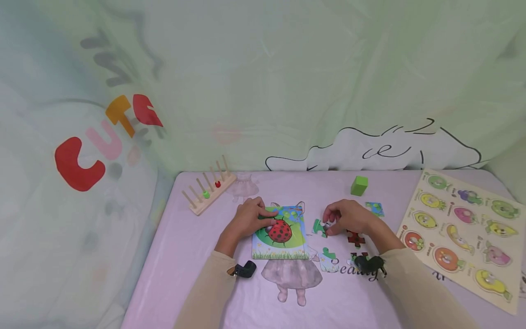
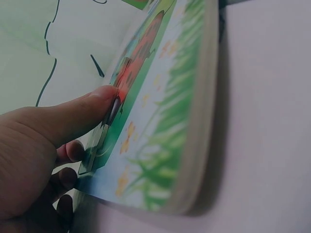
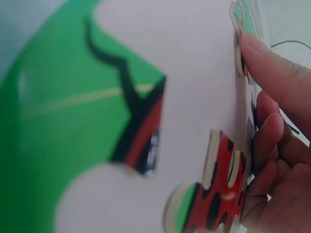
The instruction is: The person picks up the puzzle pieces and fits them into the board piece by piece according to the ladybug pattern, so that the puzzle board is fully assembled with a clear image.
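Note:
In the head view a ladybug picture board [image 1: 282, 252] lies on the table. My left hand [image 1: 249, 216] is at its left side, thumb and index finger over the picture. The left wrist view shows the left thumb on a thin puzzle piece [image 2: 99, 145] with a raised edge, lying against the picture, the other fingers curled behind it. To the right of the board my right hand [image 1: 345, 215] pinches a green puzzle piece [image 1: 318, 227] near the tabletop. In the right wrist view its thumb touches this piece [image 3: 249, 19]; the fingertips behind are partly hidden.
Loose red puzzle pieces [image 1: 355, 239], a pale grass piece [image 1: 328, 262] and a blue piece [image 1: 375, 209] lie around the right hand. A green block [image 1: 359, 186] stands behind. A wooden peg rack [image 1: 213, 194] is back left, and a fruit-and-vegetable board [image 1: 464, 235] at right.

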Motion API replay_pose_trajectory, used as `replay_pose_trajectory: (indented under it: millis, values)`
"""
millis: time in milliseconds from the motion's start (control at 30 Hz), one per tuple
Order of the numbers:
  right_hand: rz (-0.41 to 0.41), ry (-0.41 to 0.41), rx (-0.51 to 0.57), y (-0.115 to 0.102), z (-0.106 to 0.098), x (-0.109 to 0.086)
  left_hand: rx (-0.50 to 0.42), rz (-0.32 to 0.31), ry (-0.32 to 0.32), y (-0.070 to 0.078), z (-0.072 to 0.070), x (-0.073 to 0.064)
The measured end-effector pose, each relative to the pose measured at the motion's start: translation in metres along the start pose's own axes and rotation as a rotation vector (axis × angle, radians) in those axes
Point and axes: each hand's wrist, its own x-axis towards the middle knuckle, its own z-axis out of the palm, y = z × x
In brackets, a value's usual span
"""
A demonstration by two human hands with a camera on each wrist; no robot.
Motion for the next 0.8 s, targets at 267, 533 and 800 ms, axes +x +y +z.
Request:
replay_pose_trajectory:
  millis: [267,533,800]
  values:
    - [-0.014,0.010,0.001,0.000,-0.003,-0.005,-0.004,0.001,0.001,0.000,0.000,0.000]
    - [-0.008,0.115,-0.017,0.013,-0.021,-0.018,0.002,0.012,0.005,-0.001,0.001,0.000]
    - [0.083,0.179,-0.081,0.038,-0.051,-0.034,0.007,0.014,0.005,-0.001,0.001,0.001]
